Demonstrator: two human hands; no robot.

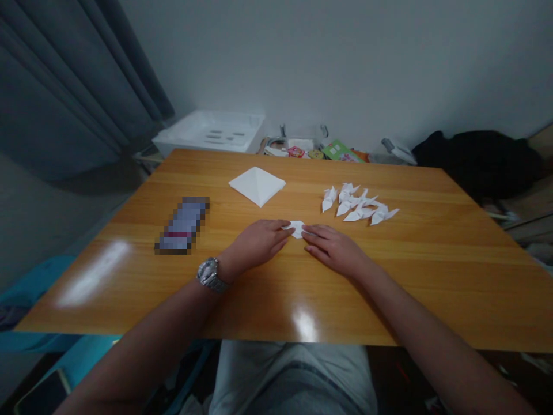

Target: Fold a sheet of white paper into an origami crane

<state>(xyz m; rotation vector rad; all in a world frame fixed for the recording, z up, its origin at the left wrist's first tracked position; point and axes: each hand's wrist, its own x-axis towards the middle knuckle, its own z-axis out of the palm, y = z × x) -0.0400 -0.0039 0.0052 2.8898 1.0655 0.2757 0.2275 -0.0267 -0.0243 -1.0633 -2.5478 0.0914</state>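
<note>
While my two hands lay close together, the desk (268, 311) bore these items, placed by clock face, the small piece as centre, twelve o'clock away from me.

Item: folded paper (297, 229), one, white, small, between my fingertips, straight ahead of me.
Item: left hand (264, 237), at nine o'clock, fingers drawn narrow, tips on the paper's left side.
Item: right hand (339, 248), between three and four o'clock, likewise narrow, tips on its right side. Whether either pinched the paper or merely pressed it, I could not tell.
Item: folded birds (358, 211), several, white, clustered towards two o'clock; overlap prevented a count.
Item: white sheet (258, 187), diamond-shaped, at eleven o'clock.

Hazards, in my judgement: uneven pressure could have set a crease askew; opposing pulls from the two sides could have torn so small a piece; the desk's glossy surface could have let it slip under light fingertips; a careless sweep of the right hand towards two o'clock could have scattered or crushed the birds.
</note>
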